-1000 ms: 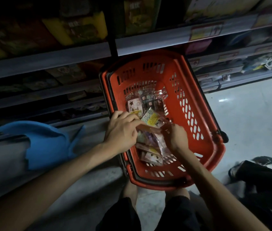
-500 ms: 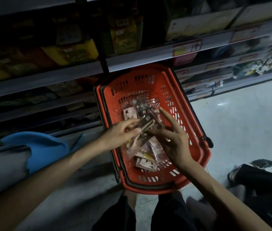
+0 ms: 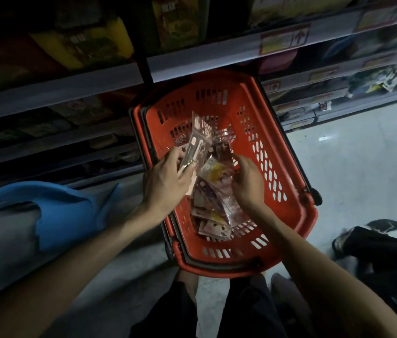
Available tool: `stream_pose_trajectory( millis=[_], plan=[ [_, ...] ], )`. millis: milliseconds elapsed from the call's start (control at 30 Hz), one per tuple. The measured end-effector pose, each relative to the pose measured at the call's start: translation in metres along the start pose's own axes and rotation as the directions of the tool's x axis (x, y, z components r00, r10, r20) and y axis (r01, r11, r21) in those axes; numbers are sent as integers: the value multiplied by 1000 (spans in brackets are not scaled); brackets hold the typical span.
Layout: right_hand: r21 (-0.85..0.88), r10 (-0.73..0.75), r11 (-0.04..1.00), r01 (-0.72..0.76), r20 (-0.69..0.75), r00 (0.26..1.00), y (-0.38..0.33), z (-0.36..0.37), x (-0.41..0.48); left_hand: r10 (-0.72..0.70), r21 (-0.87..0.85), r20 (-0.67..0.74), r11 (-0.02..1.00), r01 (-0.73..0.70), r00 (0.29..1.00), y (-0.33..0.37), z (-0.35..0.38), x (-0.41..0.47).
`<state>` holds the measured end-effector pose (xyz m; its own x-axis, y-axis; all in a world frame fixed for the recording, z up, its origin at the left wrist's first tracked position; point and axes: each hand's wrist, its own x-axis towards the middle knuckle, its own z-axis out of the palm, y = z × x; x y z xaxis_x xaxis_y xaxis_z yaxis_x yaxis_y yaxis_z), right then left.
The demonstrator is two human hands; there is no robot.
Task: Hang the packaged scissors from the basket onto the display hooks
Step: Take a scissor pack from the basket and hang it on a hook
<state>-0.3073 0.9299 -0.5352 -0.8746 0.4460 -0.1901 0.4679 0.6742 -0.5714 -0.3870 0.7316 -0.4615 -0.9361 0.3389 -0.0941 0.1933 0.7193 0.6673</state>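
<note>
Basket (image 3: 287, 172): red moulded plastic, smooth, semi-gloss; blk plastic handle (image 3: 217, 263) along its rim. Scissor packs (image 3: 212, 206) inside basket: clear glossy film, crinkled, w/ printed card inserts. Floor (image 3: 351, 167) right of basket: smooth, pale, slight sheen; blue sheet (image 3: 65, 211) left of basket: matt, material n/k.

Dim all over; the shelves (image 3: 109, 76) at far left sink into black, the floor (image 3: 353, 167) at right catches pale light, edges bend and smear.

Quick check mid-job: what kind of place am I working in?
Most likely a shop aisle: stocked shelves with price labels on their edges, and a red shopping basket of packets on the floor.
</note>
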Motion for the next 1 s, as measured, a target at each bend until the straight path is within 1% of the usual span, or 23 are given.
stream_pose_trajectory(
  millis=[100,167,200,233,300,367,400,433,467,533,600,667,733,767,867,933,1000],
  plan=[
    [-104,59,994,-42,168,984,21,37,12,102,173,-29,980,-96,994,0,8,-3],
    [-200,89,979,-35,268,959,33,59,15,132,182,-21,975,-126,991,-3,9,-3],
    [-276,89,961,-2,303,949,38,69,13,129,168,-11,978,-125,992,-3,9,-2],
    [-372,93,927,35,320,943,46,79,12,122,160,1,980,-120,993,-4,8,-2],
    [-554,91,827,98,303,949,52,92,10,116,176,15,977,-117,993,-6,10,-1],
    [-643,84,753,144,310,947,50,95,10,109,190,18,976,-110,994,-6,11,0],
    [-651,85,740,170,341,936,48,95,11,109,194,20,975,-111,994,-6,11,0],
    [-629,74,754,189,368,927,47,94,12,111,201,25,973,-113,994,-6,11,1],
    [-583,70,792,181,382,922,42,90,12,112,210,30,971,-116,993,-5,11,1],
    [-475,85,872,123,394,915,35,82,14,106,216,36,970,-111,994,-4,11,1],
    [-389,97,919,68,390,916,28,68,15,100,199,43,974,-106,994,-2,10,0],
    [-266,120,963,-33,316,941,6,41,11,102,180,50,978,-110,993,0,9,1],
    [-77,184,982,-170,232,955,-15,10,3,93,167,59,981,-102,994,2,6,1],
    [-1,225,973,-229,209,952,-22,-4,-3,83,164,60,982,-92,995,4,4,1],
    [143,349,919,-366,132,928,-40,-44,-23,45,178,91,982,-61,995,10,-3,0],
    [330,446,829,-451,95,890,-53,-69,-35,0,173,135,985,-24,991,14,-8,-1],
    [509,519,704,-495,108,848,-69,-97,-46,-52,99,191,995,33,980,21,-14,-3]
  ],
)
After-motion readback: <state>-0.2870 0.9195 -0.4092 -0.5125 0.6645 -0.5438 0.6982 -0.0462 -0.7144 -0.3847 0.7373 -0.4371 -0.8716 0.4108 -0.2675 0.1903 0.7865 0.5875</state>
